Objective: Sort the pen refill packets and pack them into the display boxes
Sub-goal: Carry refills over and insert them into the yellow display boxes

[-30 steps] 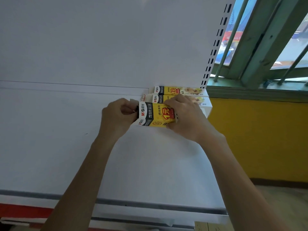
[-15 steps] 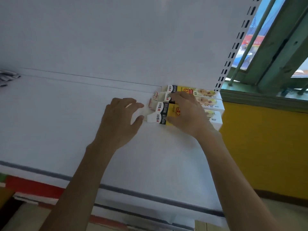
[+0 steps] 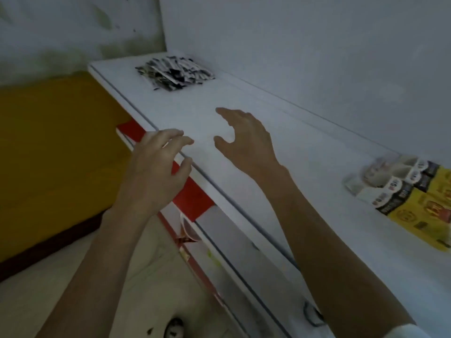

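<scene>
Left hand [image 3: 156,167] is held empty, fingers loosely spread, over the shelf [image 3: 280,147] front edge. Right hand [image 3: 246,140] is likewise empty and spread above the shelf middle; contact cannot be told. Black-and-white refill packets [image 3: 174,73], blurred, are heaped at the shelf's far end. Yellow-black display boxes [image 3: 410,193] are lined up at its right end. Shelf is white; yellow wall [image 3: 48,142] is seen left of it.

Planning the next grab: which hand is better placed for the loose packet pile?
Likely right hand: open, empty, over the shelf, nearer the pile; left hand hovers at the shelf's front edge.
</scene>
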### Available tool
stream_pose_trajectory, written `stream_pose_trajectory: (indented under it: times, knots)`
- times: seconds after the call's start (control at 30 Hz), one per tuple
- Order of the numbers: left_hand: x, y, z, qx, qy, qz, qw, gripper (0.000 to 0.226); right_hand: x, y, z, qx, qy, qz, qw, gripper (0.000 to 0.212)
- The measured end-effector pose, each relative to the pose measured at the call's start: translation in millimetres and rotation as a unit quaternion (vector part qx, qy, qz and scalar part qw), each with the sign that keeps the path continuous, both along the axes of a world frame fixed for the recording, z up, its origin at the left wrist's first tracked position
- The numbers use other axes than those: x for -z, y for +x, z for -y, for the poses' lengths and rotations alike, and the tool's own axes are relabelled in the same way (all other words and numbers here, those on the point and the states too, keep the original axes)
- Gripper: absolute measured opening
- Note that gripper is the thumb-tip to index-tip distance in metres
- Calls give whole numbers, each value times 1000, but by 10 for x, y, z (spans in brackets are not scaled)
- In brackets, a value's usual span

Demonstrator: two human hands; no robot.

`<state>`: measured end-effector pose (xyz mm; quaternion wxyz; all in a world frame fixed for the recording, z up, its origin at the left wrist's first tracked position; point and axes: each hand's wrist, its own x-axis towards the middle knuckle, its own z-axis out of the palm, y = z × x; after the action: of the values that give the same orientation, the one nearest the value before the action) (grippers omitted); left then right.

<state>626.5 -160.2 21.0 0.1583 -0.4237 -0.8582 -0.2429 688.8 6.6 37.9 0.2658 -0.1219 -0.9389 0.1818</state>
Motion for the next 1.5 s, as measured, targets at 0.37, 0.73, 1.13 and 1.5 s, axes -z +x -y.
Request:
stream_pose_trajectory:
  times: [0.37,0.73,1.13,1.5]
  knots:
    - [-146,-1805,607,5,30,3,1000,27,80,-1749,605,24,-39,-25,999,46]
    - [63,-3667,163,138,4,45,989,25,132,-3268,303,112,-87,-33,989,44]
    - [-59,-5261,-895,268,59,87,958,21,95,-4459,-678,236,-86,-15,968,36]
    - [101,-6006,-1910,459,-24,4,888,43,205,-4773,-708,328,20,5,944,18]
